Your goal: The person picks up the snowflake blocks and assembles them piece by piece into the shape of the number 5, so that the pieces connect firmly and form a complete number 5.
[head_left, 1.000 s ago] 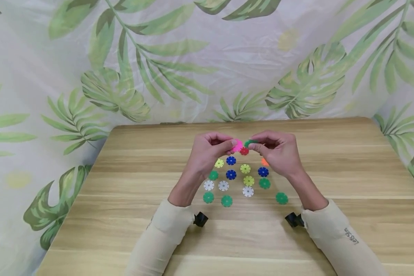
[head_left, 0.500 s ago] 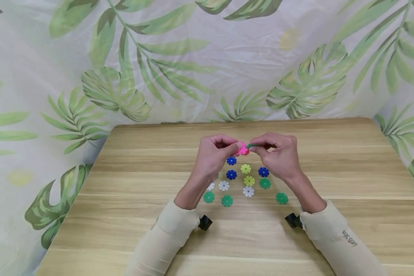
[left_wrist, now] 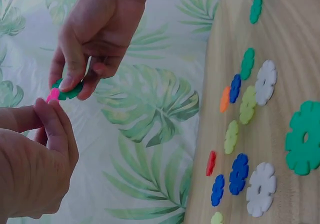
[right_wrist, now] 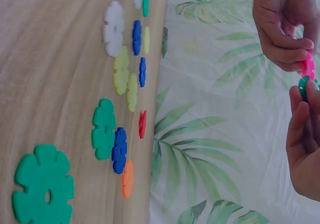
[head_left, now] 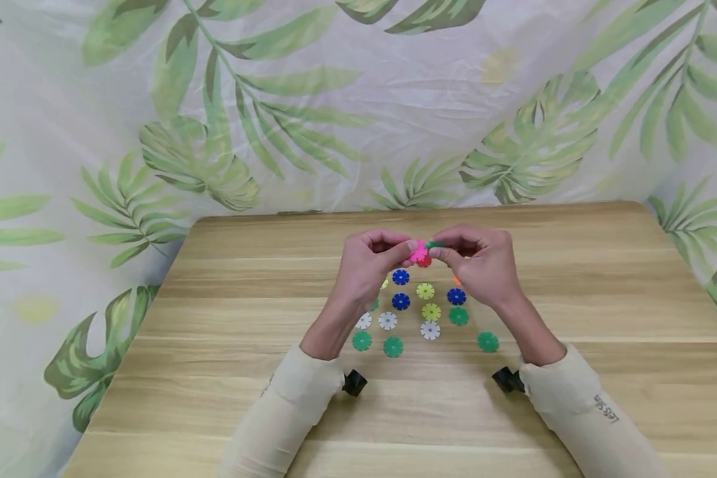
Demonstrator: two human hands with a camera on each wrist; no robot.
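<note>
Pink disc point(head_left: 419, 252) juts from the pinching left hand point(head_left: 366, 267) against the green disc point(left_wrist: 73, 92) the right hand point(head_left: 484, 265) pinches.

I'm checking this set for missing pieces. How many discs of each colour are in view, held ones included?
Green discs: 6, one held in the right hand
Blue discs: 3
Yellow discs: 3
White discs: 3
Red disc: 1
Orange disc: 1
Pink disc: 1, held in the left hand
Total: 18
</note>
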